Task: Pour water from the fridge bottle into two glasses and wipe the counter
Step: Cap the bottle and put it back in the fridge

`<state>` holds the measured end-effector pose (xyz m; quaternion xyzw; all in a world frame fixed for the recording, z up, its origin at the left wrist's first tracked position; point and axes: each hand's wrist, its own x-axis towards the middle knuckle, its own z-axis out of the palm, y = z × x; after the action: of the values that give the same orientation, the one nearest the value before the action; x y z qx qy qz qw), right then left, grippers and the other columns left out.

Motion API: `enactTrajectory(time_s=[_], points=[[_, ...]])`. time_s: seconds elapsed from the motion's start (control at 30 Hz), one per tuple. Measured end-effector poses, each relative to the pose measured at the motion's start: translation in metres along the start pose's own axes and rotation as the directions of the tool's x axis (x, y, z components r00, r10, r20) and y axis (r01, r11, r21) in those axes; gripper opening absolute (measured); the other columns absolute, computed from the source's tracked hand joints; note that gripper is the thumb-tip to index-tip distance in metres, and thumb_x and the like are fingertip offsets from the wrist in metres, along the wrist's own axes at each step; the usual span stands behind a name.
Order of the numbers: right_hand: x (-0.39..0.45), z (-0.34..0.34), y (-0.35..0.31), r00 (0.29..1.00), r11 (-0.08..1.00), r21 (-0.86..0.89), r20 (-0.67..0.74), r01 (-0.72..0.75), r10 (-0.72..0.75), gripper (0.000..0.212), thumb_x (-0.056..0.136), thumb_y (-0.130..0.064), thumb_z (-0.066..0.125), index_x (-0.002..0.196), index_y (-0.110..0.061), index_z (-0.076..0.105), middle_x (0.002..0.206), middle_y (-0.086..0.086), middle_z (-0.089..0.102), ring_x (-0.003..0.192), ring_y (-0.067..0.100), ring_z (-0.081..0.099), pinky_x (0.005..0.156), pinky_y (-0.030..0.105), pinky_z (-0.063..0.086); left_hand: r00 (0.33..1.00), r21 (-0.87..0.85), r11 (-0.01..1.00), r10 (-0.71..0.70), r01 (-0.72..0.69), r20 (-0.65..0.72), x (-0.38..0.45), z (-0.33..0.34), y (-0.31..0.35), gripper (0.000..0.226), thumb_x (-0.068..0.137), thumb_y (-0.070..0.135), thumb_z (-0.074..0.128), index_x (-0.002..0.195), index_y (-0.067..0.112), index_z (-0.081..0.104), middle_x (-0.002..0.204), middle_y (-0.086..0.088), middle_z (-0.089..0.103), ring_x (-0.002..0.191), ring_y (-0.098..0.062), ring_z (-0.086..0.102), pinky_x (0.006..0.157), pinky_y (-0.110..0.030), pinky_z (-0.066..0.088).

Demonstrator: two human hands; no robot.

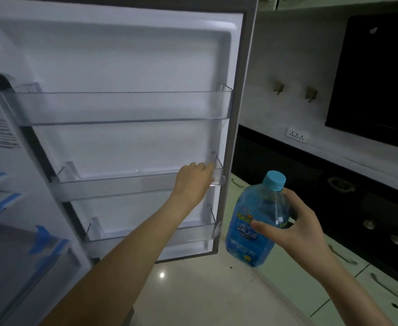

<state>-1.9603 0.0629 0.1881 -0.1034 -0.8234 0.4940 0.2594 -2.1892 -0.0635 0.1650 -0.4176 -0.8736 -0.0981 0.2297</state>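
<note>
Beside the open fridge door (122, 67), your right hand (294, 228) wraps the capped water bottle's (255, 222) shoulder at lower right, while your left hand (194, 182) curls on the middle door shelf (122, 184); judged nearly full, the bottle is heavy, slick and squeezable, so grip the labelled waist.

We have one view only, from a wide-angle camera worn on the head, so nothing is shared with a second view. We look forward and down, facing the inner side of the open fridge door (122, 95), which fills the left and middle and sits close. Both forearms reach in from the bottom edge. The frame's edges bend. To the right, the dark tabletop (334, 175) and white wall run away from us.
</note>
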Motion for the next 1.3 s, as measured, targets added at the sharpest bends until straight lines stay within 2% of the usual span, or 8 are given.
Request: enactTrajectory(time_s=[0.23,0.37,0.53,0.77,0.93,1.03,1.13,1.3], points=[[0.038,0.027,0.001,0.999,0.999,-0.003,-0.036,-0.04,0.04,0.065,0.068,-0.018,0.086,0.121,-0.036,0.054,0.108,-0.02,0.064,0.102,-0.001,0.062,0.073,0.019,0.057,0.996,0.088,0.993,-0.084,0.081,0.027,0.048,0.029,-0.021,0.031,0.09,0.017,0.064,0.119,0.01,0.057,0.091,-0.009,0.065,0.081,-0.03,0.061,0.061,-0.03,0.028],[0.054,0.039,0.005,0.997,0.998,0.001,-0.049,-0.059,0.059,0.066,0.068,-0.019,0.086,0.122,-0.035,0.053,0.11,-0.019,0.064,0.103,0.001,0.062,0.075,0.024,0.059,0.998,0.126,0.99,-0.056,0.059,-0.025,0.063,0.04,-0.033,0.034,0.065,0.021,0.087,0.093,0.013,0.068,0.063,-0.003,0.061,0.052,-0.022,0.057,0.048,-0.023,0.023],[0.068,0.051,0.004,0.997,0.998,-0.009,-0.04,-0.06,0.06,0.067,0.069,-0.018,0.086,0.125,-0.031,0.053,0.112,-0.018,0.063,0.104,-0.001,0.061,0.075,0.021,0.058,0.999,0.108,0.994,0.011,-0.005,-0.052,0.055,0.049,-0.034,0.046,0.053,0.021,0.093,0.09,0.015,0.067,0.062,-0.002,0.062,0.05,-0.02,0.056,0.045,-0.022,0.026],[0.074,0.052,0.0,1.0,1.0,0.028,0.017,-0.011,0.011,0.061,0.07,-0.016,0.085,0.12,-0.031,0.054,0.11,-0.015,0.065,0.1,-0.003,0.062,0.07,0.014,0.055,0.998,-0.166,0.984,-0.069,0.07,0.01,0.05,0.022,-0.028,0.03,0.099,0.024,0.047,0.128,0.014,0.05,0.118,-0.008,0.059,0.103,-0.025,0.054,0.078,-0.034,0.045],[0.076,0.048,-0.005,0.993,0.997,0.062,0.11,0.043,-0.049,0.062,0.069,-0.015,0.085,0.121,-0.028,0.055,0.11,-0.014,0.065,0.099,-0.003,0.062,0.071,0.011,0.052,0.975,-0.564,0.819,-0.195,0.103,-0.106,-0.001,-0.021,-0.028,0.034,0.098,0.023,0.05,0.131,0.014,0.052,0.126,-0.002,0.056,0.114,-0.014,0.051,0.094,-0.025,0.041],[0.076,0.05,-0.011,0.979,0.991,0.109,0.179,0.082,-0.101,0.061,0.068,-0.013,0.085,0.121,-0.027,0.056,0.109,-0.014,0.066,0.098,-0.003,0.062,0.07,0.008,0.05,0.933,-0.797,0.562,-0.361,0.221,0.004,-0.05,-0.036,-0.021,0.036,0.097,0.03,0.05,0.132,0.021,0.051,0.128,0.007,0.057,0.115,-0.003,0.052,0.1,-0.022,0.042],[0.073,0.057,-0.017,0.953,0.979,0.158,0.253,0.131,-0.169,0.06,0.067,-0.01,0.086,0.118,-0.025,0.059,0.108,-0.01,0.067,0.096,0.0,0.064,0.07,0.009,0.05,0.905,-0.852,0.428,-0.408,0.302,0.116,-0.098,-0.043,-0.009,0.055,0.088,0.043,0.054,0.139,0.026,0.042,0.137,0.011,0.051,0.124,0.002,0.046,0.102,-0.013,0.037],[0.062,0.088,-0.033,0.889,0.957,0.24,0.384,0.165,-0.25,0.062,0.064,-0.004,0.087,0.118,-0.018,0.06,0.107,-0.006,0.068,0.093,0.001,0.066,0.069,0.009,0.05,0.838,-0.82,0.413,-0.528,0.396,0.139,-0.163,-0.049,0.011,0.086,0.074,0.053,0.071,0.146,0.024,0.034,0.141,0.013,0.048,0.129,-0.001,0.043,0.106,-0.018,0.036]])
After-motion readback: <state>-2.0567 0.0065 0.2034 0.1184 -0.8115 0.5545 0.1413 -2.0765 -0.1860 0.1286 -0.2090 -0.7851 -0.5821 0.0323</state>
